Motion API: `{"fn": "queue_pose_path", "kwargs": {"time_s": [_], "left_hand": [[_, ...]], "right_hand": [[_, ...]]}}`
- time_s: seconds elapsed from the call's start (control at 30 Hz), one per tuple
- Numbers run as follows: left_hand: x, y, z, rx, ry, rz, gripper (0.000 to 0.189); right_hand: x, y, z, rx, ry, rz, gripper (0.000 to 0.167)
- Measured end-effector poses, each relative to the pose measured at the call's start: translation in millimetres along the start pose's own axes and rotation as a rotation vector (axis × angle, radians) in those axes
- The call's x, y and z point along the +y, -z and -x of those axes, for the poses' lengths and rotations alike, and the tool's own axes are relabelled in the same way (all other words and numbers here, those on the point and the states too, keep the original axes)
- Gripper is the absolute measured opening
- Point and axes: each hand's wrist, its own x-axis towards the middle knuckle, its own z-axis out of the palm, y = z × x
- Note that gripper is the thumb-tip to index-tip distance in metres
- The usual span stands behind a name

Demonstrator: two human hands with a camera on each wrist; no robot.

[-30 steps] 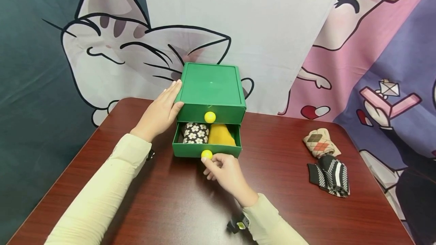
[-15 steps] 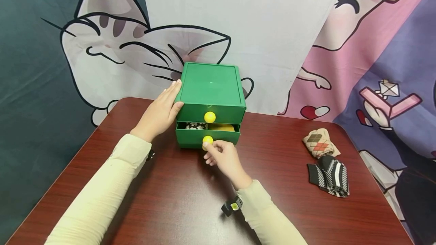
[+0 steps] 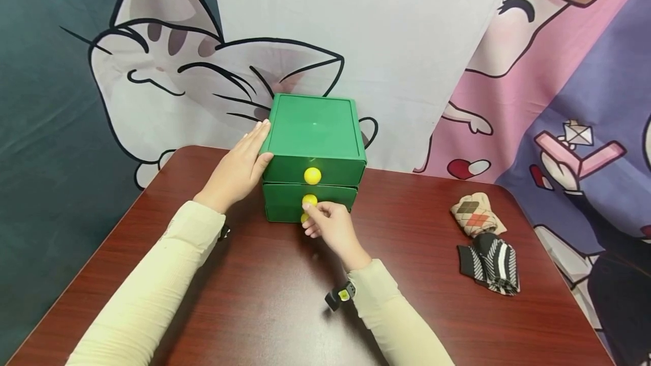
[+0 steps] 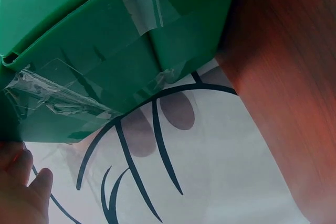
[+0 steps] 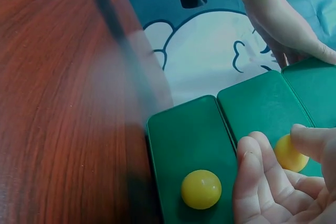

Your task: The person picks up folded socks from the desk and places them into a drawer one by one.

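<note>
Green and flush, the middle drawer (image 3: 285, 201) — ajar a moment ago — sits closed in its chest (image 3: 315, 129) on the table (image 3: 407, 298), the push apparently finished, its front facing the near side and running long from left to right. The right hand (image 3: 334, 229) has its thumb on the yellow knob (image 3: 309, 199), any pinch impossible to tell; the left hand (image 3: 238, 171), fingers together, lies against the chest's side.

Place: a staged indoor recording corner is suggested; whether it is housed in a home, office or lab cannot be told.
Printed cloth: a wrinkled fabric backdrop (image 3: 407, 44) printed with large cartoon figures is hung behind.
Tabletop: a glossy reddish-brown wood-grained tabletop (image 3: 407, 309) is placed beside it.
Wrist: a small black camera (image 3: 334, 298) is worn.
</note>
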Motion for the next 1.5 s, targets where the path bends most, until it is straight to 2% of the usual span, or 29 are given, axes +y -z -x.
{"fn": "queue_pose_path", "kwargs": {"time_s": [0.5, 0.73, 0.93, 1.1, 1.27, 1.5], "left_hand": [[-0.7, 0.2, -0.5, 0.008, -0.011, 0.0, 0.065], [-0.7, 1.7, 0.8, -0.015, 0.002, -0.011, 0.063], [-0.7, 7.4, -1.9, -0.062, -0.015, -0.099, 0.063], [0.3, 18.0, -6.7, -0.125, -0.035, -0.224, 0.063], [1.7, 27.0, -9.5, -0.151, -0.077, -0.295, 0.064], [3.2, 28.9, -9.4, -0.148, -0.094, -0.309, 0.064]], "right_hand": [[-2, 1, -4.2, -0.009, 0.012, 0.01, 0.041], [5, 0, -1.6, 0.03, 0.033, 0.074, 0.042], [12, 5, 3.5, 0.063, 0.04, 0.147, 0.03], [15, 11, 7.2, 0.073, -0.023, 0.193, 0.029], [23, 13, 8.1, 0.026, -0.108, 0.231, 0.033], [31, 5, 6.7, -0.043, -0.126, 0.156, 0.039]]}}
